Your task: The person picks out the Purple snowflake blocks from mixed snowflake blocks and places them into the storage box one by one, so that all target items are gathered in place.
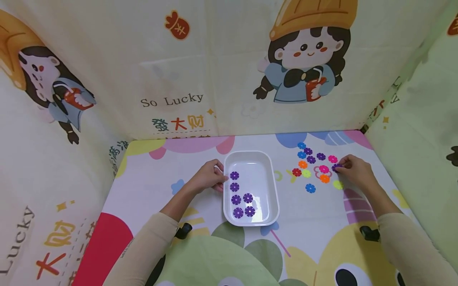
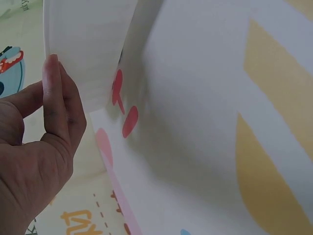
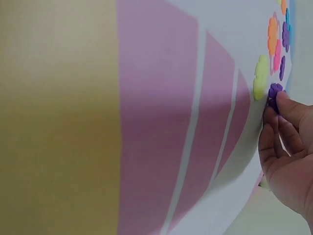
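Note:
A white tray [image 1: 264, 186] lies on the table, with several purple flower-shaped pieces [image 1: 234, 187] at its left and lower part. At its left edge my left hand [image 1: 209, 176] holds the rim between thumb and fingers; in the left wrist view the fingers [image 2: 54, 98] lie against the tray's side wall [image 2: 88, 49]. Over on the right, my right hand [image 1: 356, 171] pinches a purple flower piece [image 1: 335, 168] between thumb and fingertips. The right wrist view shows that purple flower [image 3: 275, 91] tilted up at the fingertips, close to a yellow-green flower [image 3: 260, 78].
Loose flower pieces are scattered right of the tray: blue [image 1: 310, 188], orange [image 1: 324, 178], pink [image 1: 332, 159], red [image 1: 296, 172], yellow-green [image 1: 338, 184] and purple [image 1: 321, 156]. A patterned cloth [image 1: 304, 210] covers the table. Printed curtains [image 1: 229, 79] hang behind and at both sides.

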Motion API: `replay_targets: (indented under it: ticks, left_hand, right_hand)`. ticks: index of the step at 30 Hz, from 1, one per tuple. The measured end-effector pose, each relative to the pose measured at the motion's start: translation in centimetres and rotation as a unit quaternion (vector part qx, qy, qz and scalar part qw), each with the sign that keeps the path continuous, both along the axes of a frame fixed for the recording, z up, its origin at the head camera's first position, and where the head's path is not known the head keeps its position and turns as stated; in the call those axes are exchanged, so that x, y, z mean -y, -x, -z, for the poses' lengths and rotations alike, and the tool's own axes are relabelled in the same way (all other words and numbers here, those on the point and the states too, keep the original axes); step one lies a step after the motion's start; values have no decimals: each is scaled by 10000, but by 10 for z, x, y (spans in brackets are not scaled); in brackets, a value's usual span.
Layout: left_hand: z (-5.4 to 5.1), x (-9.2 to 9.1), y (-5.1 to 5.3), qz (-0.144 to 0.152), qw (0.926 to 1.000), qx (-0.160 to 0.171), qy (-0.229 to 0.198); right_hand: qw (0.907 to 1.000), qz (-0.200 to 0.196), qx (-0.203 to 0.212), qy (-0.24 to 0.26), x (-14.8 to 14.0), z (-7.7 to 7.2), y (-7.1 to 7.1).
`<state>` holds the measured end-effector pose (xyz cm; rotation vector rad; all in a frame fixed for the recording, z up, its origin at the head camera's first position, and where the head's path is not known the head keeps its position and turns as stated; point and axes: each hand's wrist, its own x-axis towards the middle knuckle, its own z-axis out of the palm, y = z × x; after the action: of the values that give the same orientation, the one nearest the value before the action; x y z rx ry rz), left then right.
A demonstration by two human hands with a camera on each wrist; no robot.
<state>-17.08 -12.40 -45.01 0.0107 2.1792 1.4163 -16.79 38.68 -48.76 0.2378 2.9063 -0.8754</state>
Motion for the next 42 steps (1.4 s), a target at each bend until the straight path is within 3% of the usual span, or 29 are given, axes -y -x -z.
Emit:
replay_targets:
  ticks: [12, 29, 42]
  left_hand:
    - [0, 0, 0, 12, 10000, -32, 53]
    - [1, 1, 0, 14, 10000, -29, -13]
    - [2, 1, 1, 48, 10000, -26, -61]
  right_hand:
    - [9995, -216, -156, 155, 4, -7, 1]
    - [9976, -587, -142, 335, 50, -32, 6]
    - [9895, -1341, -294, 442, 95, -50, 11]
